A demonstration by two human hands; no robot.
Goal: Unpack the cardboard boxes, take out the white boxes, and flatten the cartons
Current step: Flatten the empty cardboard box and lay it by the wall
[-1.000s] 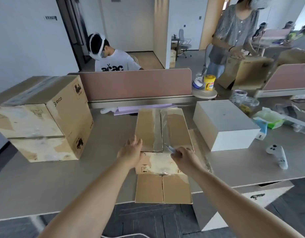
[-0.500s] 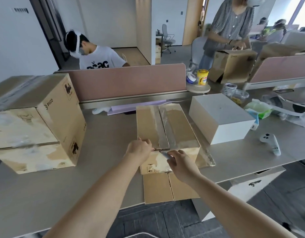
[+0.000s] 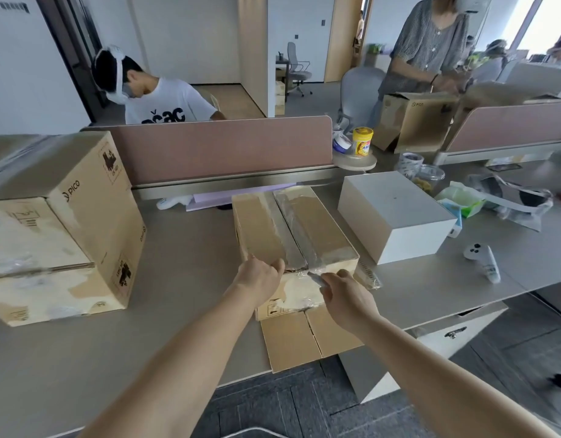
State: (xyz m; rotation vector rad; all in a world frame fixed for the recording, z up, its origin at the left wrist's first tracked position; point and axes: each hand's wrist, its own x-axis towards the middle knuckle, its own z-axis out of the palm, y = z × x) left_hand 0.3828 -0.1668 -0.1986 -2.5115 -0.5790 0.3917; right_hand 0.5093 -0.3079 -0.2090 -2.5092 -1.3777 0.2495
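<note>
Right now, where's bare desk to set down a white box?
Best: the desk strip between the left carton and the taped carton, running on to the near-left edge. Smaller patch in front of the white box, left of the controller. Crowded: far right, jars and bag.

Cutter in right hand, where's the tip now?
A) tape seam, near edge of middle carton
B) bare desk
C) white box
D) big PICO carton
A: the right hand holds the cutter with its tip at the tape seam on the middle carton's near top edge.
</note>
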